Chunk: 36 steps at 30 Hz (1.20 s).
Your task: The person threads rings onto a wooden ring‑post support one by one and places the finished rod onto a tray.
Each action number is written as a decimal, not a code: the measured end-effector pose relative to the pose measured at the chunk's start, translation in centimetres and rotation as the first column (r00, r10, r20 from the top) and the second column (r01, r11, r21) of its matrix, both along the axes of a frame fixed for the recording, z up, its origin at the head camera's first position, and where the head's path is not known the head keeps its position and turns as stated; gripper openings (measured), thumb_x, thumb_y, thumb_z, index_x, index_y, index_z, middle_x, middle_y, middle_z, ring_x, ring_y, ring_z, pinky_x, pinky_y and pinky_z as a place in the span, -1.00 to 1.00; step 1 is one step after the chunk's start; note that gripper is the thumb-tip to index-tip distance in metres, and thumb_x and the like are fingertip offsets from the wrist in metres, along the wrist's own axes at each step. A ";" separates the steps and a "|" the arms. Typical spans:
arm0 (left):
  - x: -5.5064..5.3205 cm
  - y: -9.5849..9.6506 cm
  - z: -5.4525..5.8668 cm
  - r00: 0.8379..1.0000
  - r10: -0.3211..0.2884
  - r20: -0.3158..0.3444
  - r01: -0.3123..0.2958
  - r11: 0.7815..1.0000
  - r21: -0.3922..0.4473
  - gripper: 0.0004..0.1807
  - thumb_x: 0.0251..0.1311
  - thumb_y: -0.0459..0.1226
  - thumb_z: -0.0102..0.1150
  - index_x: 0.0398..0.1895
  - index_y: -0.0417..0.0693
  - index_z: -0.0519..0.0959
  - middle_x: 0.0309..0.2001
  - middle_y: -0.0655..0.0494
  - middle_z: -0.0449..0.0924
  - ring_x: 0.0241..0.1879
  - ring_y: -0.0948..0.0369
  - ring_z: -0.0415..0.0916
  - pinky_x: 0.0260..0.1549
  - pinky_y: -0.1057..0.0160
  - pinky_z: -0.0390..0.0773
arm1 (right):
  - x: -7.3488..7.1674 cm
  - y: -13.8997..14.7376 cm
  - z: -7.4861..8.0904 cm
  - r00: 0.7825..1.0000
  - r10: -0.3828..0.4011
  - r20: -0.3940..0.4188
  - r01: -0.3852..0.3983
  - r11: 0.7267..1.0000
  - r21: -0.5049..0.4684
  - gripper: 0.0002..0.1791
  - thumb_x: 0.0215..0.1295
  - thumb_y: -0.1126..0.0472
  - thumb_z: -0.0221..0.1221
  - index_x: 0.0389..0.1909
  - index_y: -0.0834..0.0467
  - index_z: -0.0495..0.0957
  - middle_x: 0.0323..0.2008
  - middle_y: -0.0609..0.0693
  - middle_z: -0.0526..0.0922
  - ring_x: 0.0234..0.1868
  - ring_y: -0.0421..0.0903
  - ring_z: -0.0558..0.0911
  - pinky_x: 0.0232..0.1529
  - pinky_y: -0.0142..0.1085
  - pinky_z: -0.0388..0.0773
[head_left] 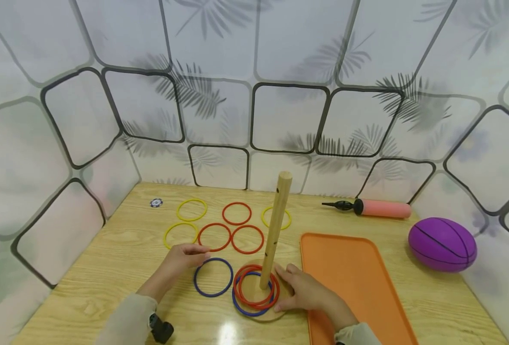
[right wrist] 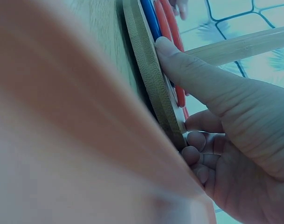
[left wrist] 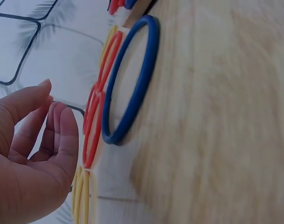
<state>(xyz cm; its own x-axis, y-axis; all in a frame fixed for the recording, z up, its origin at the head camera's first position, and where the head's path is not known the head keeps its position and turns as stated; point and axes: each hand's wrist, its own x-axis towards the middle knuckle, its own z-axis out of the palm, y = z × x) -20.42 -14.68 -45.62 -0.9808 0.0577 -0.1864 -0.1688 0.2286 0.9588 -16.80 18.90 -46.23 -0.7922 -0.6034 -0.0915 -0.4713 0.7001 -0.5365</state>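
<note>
A pale wall (head_left: 288,117) patterned with dark outlines and leaves stands beyond both of your hands, and a light wood-grain table (head_left: 120,249) lies under them. The orange tray (head_left: 344,273) lies flat just to the right of your right hand, its near part running under your right forearm. The wooden stand (head_left: 276,225) is between your hands, nearer the right, its post upright on a round base. Well to the right of your right hand sits a purple ball (head_left: 442,244), oval in shape; beyond that hand and to its right, a pink pump (head_left: 385,208) with a black nozzle lies on its side. Your right hand (head_left: 303,290) grips the right rim of the base between thumb and fingers. Your left hand (head_left: 183,261) holds nothing: its fingers bend loosely, with the thumb tip close to them, though you cannot tell whether they touch. Against your right hand's grip, two red rings (head_left: 257,306) and a blue ring (head_left: 251,315) lie around the foot of the post, the blue one lowest. A loose blue ring (head_left: 211,296) lies just below your left hand's fingertips, apart from them. Beyond the left hand lie three loose red rings (head_left: 214,224) and three yellow rings (head_left: 190,220), one yellow partly behind the post. Farther off, ahead of that hand and slightly left, lies a small blue-and-white disc (head_left: 156,203).
</note>
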 end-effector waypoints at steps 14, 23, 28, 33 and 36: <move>0.4 -1.2 -1.7 0.998 0.069 0.003 -0.068 0.991 -0.119 -0.73 -0.03 -0.42 0.39 -0.22 -0.34 0.65 -0.32 0.03 0.67 -0.40 0.29 0.55 -0.37 0.35 0.55 | 0.1 0.0 0.0 1.000 -0.005 0.023 0.005 1.000 -0.005 0.10 -0.07 -0.26 0.35 0.38 0.29 0.17 -0.35 -0.11 0.20 -0.47 -0.25 0.20 -0.44 -0.41 0.23; 0.5 -0.6 -1.7 0.995 0.074 -0.067 -0.088 0.965 -0.245 -0.74 -0.20 -0.44 0.47 -0.35 -0.31 0.66 -0.49 0.11 0.60 -0.49 0.28 0.49 -0.52 0.34 0.53 | 0.1 -0.1 0.2 1.000 -0.011 0.027 0.011 1.000 -0.014 0.10 -0.08 -0.25 0.37 0.38 0.30 0.17 -0.36 -0.10 0.20 -0.48 -0.26 0.18 -0.47 -0.42 0.21; 0.7 -0.2 -1.6 0.991 0.073 -0.115 -0.105 0.947 -0.303 -0.79 -0.22 -0.46 0.47 -0.43 -0.28 0.66 -0.54 0.12 0.60 -0.51 0.28 0.48 -0.54 0.35 0.51 | 0.2 -0.1 0.2 1.000 -0.010 0.014 0.010 1.000 -0.010 0.10 -0.08 -0.24 0.37 0.37 0.33 0.18 -0.37 -0.11 0.20 -0.48 -0.26 0.19 -0.47 -0.42 0.23; 0.7 0.1 -1.4 0.988 0.072 -0.137 -0.115 0.932 -0.343 -0.85 -0.18 -0.45 0.45 -0.47 -0.25 0.67 -0.53 0.10 0.63 -0.55 0.29 0.46 -0.57 0.34 0.48 | 0.2 0.0 0.1 1.000 -0.007 0.001 0.007 1.000 -0.014 0.10 -0.08 -0.24 0.37 0.36 0.33 0.19 -0.38 -0.12 0.20 -0.49 -0.27 0.18 -0.48 -0.42 0.21; 0.6 0.1 -1.3 0.987 0.065 -0.147 -0.115 0.923 -0.368 -0.86 -0.17 -0.42 0.44 -0.48 -0.23 0.68 -0.51 0.09 0.64 -0.56 0.29 0.45 -0.57 0.32 0.47 | 0.1 0.0 0.1 1.000 -0.007 0.003 0.007 1.000 -0.016 0.10 -0.08 -0.24 0.37 0.36 0.33 0.19 -0.38 -0.11 0.20 -0.49 -0.27 0.17 -0.49 -0.43 0.20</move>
